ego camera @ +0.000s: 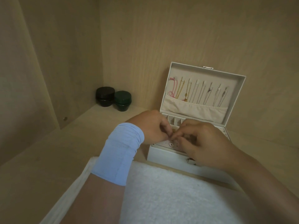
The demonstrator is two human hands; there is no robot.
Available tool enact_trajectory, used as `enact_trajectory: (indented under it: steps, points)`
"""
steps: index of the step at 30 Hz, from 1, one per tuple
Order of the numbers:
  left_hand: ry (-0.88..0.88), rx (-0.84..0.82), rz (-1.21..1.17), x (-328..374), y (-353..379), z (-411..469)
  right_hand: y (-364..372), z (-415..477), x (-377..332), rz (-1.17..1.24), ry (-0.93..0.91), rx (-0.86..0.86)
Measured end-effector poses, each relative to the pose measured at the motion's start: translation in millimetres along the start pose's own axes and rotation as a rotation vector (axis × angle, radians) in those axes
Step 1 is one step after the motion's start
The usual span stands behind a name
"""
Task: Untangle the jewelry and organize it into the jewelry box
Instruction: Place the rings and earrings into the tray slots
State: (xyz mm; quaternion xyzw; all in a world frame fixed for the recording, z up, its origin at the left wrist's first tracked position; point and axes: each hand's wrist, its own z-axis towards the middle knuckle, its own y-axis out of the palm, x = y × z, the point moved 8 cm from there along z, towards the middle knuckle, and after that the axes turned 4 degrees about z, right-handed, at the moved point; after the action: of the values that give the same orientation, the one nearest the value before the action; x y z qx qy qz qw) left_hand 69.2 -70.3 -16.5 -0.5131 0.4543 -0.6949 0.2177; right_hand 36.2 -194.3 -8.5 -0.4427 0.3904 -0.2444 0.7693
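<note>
A white jewelry box (161, 155) stands open on the wooden shelf, its lid (234, 94) tilted back. Several necklaces (199, 94) hang in a row inside the lid, their ends tucked into a fabric pocket. My left hand (152, 126) and my right hand (202, 141) meet over the box's front compartments, fingertips pinched together on a small piece of jewelry that is too small to make out. A small silver square earring (171, 144) lies on the tray just below the fingers. My hands hide most of the tray.
A black jar (104, 96) and a dark green jar (123, 100) stand in the back left corner. A white fluffy towel (169, 194) lies in front of the box. Wooden walls close in the shelf at the left and back. A light blue band covers my left wrist.
</note>
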Motion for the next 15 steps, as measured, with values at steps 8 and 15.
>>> enact_trajectory:
  steps: [8,15]
  points:
    - [0.008,0.123,-0.061,7,-3,1,-35,-6,16,0.082,0.063,0.075]
    - [0.185,0.197,-0.056,85,14,22,-115,-57,116,0.028,0.334,0.118]
